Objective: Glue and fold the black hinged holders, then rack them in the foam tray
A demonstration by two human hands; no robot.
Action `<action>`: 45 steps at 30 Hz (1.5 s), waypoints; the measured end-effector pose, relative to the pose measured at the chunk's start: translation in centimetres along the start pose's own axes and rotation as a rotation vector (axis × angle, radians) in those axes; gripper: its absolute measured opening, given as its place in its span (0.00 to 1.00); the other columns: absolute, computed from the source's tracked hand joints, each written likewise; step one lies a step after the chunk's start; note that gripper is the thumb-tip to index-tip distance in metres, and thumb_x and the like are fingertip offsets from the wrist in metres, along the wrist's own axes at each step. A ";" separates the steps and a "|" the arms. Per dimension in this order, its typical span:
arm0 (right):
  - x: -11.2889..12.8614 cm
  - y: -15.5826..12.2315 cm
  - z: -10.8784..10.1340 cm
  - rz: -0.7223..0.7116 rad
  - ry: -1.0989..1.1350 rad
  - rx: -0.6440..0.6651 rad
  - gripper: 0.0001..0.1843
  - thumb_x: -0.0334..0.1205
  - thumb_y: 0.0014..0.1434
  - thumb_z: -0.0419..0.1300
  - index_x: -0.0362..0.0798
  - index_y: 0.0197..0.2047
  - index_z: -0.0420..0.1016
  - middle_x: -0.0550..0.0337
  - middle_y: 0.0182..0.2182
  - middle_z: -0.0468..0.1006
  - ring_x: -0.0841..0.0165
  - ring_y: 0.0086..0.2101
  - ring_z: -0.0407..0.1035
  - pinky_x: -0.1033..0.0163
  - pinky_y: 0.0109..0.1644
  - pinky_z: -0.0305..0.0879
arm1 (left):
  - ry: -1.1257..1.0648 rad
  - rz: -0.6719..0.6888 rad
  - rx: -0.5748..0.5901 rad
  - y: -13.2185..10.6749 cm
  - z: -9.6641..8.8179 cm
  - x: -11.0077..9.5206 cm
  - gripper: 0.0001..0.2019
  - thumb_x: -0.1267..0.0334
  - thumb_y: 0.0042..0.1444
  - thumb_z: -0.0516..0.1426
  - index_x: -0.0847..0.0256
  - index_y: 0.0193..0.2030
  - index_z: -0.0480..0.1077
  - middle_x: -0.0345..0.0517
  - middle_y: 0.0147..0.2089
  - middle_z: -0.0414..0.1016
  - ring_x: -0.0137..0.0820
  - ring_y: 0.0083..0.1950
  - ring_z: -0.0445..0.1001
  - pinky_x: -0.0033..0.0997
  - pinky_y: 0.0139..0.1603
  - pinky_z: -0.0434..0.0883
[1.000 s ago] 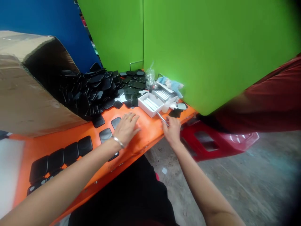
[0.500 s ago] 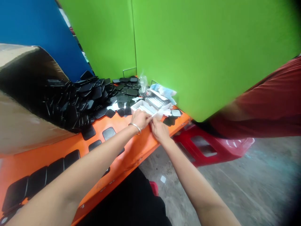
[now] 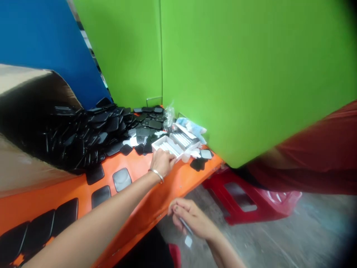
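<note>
One left hand [image 3: 162,163] at the white box [image 3: 179,156], one right hand [image 3: 189,216] drawn clear of the surface [image 3: 164,188]

From where I stand, the left hand reaches across the orange surface, a silvery bracelet [image 3: 156,175] round its wrist. Its fingers curl at the near side of the white box, which holds pale strips; I cannot tell whether they pinch one. Just behind sits a darker-lined box [image 3: 193,141] with similar strips, a blue-and-white cloth [image 3: 192,126] beyond it and clear plastic wrapping [image 3: 169,119] beside it.

The right hand is nearer the person's body, past the edge of the surface, its fingers closed around a thin metallic rod [image 3: 185,226]. Below, a small white square [image 3: 188,242] shows against the grey floor.

Left of the boxes, a heap of black plates [image 3: 92,130] spills from a cardboard box [image 3: 25,163]. In front of the heap, separate dark plates [image 3: 122,179] lie flat, and three more form a row [image 3: 38,230] at the lower left.

Green panels [image 3: 223,74] close off the back, while to the right a red stool [image 3: 237,201] stands under someone's reddish clothing [image 3: 320,149].
</note>
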State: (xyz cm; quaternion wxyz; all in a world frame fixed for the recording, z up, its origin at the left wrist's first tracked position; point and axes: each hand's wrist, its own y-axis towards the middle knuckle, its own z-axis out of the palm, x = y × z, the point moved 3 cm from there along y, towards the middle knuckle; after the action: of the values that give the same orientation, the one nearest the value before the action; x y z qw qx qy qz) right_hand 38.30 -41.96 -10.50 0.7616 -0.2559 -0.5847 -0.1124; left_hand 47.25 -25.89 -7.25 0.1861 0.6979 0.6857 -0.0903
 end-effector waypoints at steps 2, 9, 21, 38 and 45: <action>-1.4 -0.1 1.0 0.027 0.213 -0.058 0.23 0.61 0.60 0.53 0.46 0.35 0.66 0.71 0.16 0.61 0.79 0.13 0.50 0.72 0.15 0.44 | -0.021 -0.011 -0.009 -0.1 0.0 -0.1 0.14 0.58 0.61 0.52 0.54 0.35 0.79 0.47 0.33 0.76 0.39 0.40 0.68 0.39 0.42 0.61; -1.2 0.5 3.0 0.045 0.585 -0.242 0.19 0.54 0.55 0.62 0.45 0.35 0.67 0.68 0.20 0.64 0.81 0.15 0.49 0.74 0.15 0.40 | -0.285 0.080 -0.102 -4.1 -2.4 -1.2 0.13 0.60 0.62 0.52 0.58 0.47 0.75 0.48 0.43 0.76 0.37 0.47 0.69 0.35 0.50 0.66; -2.2 1.1 12.1 0.072 0.496 -0.121 0.25 0.52 0.55 0.63 0.51 0.46 0.55 0.67 0.21 0.73 0.76 0.12 0.60 0.73 0.11 0.57 | -0.706 -0.227 -0.012 -24.2 -4.8 1.2 0.14 0.63 0.62 0.52 0.53 0.51 0.74 0.46 0.51 0.76 0.34 0.51 0.73 0.34 0.55 0.69; -1.6 1.8 19.1 0.247 0.232 -0.020 0.22 0.51 0.54 0.63 0.52 0.34 0.51 0.70 0.19 0.72 0.77 0.09 0.57 0.77 0.07 0.47 | -1.272 -0.685 -0.201 -32.7 -3.0 4.8 0.17 0.49 0.58 0.55 0.63 0.37 0.72 0.41 0.30 0.72 0.26 0.28 0.68 0.27 0.32 0.68; 0.2 0.7 18.7 0.178 0.327 0.227 0.15 0.50 0.62 0.56 0.49 0.43 0.59 0.59 0.29 0.78 0.70 0.19 0.71 0.69 0.17 0.65 | -1.902 -0.683 -0.036 -31.8 -3.4 4.1 0.19 0.52 0.49 0.64 0.64 0.26 0.63 0.36 0.22 0.63 0.21 0.22 0.64 0.23 0.26 0.62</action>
State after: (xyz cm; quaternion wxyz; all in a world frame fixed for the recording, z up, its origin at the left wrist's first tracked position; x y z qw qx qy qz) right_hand 23.13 -31.62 -7.08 0.8772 -0.1973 -0.4374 -0.0180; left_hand 15.50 -21.11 -10.01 0.6301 0.0999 0.4172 -0.6472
